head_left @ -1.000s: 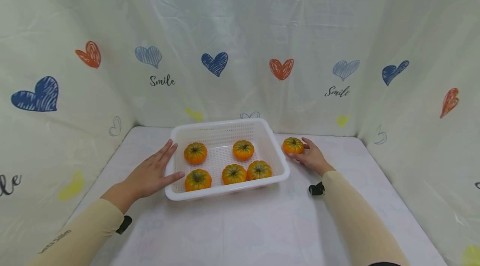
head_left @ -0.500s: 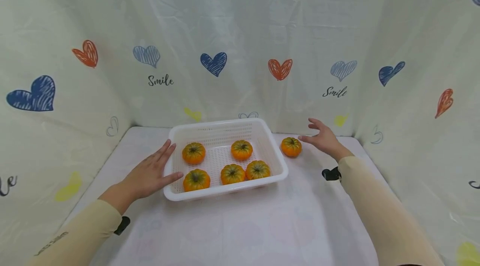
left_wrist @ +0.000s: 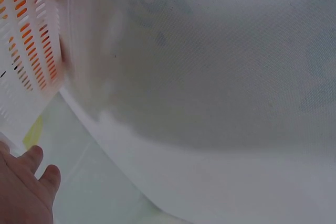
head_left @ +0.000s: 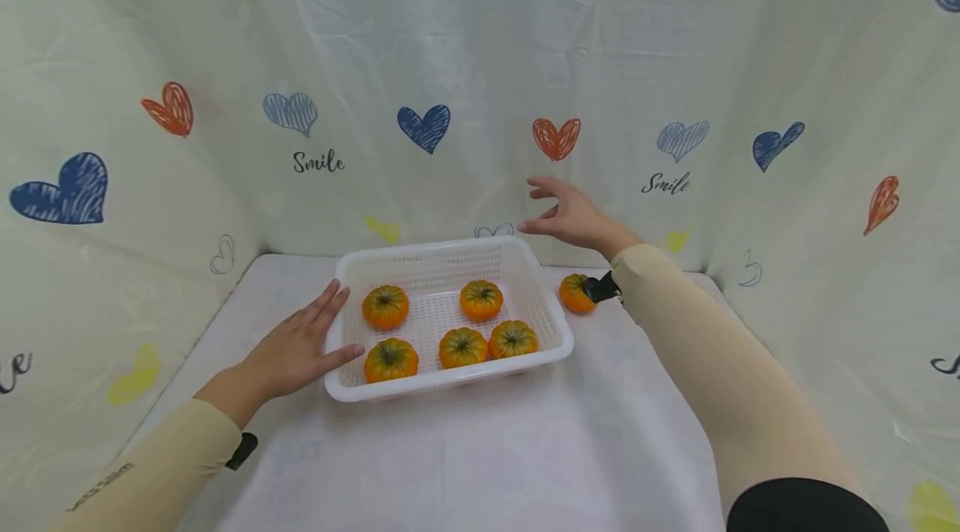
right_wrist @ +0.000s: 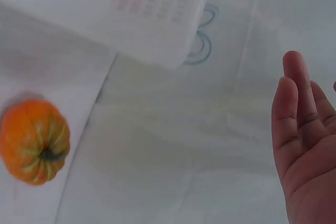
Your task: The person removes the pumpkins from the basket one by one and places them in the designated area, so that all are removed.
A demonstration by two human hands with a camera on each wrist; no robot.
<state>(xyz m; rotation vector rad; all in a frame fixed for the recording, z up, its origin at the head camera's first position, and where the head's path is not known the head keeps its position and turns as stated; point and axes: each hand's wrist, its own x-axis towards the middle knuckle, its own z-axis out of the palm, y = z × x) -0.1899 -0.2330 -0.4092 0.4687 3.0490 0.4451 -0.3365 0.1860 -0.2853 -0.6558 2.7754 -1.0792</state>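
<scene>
A white perforated plastic basket [head_left: 450, 386] stands on the table with several small orange-and-green pumpkins inside, among them one pumpkin [head_left: 481, 300] at the back right. My left hand [head_left: 296, 348] rests on the basket's left rim, fingers spread and straight. Above the basket's back right corner, my right hand [head_left: 573, 217] hangs in the air with relaxed fingers and holds nothing. One more pumpkin [right_wrist: 35, 141] sits on the table just right of the basket; in the head view the right wrist's black camera partly covers it.
A white cloth covers the table [head_left: 450, 465]. Pale curtains [head_left: 480, 40] printed with hearts and "Smile" lettering enclose the back and both sides, close behind the basket.
My right hand has let go of the pumpkin right of the basket, drawn back right, then risen and swung left above the basket's back corner. The left hand keeps its place.
</scene>
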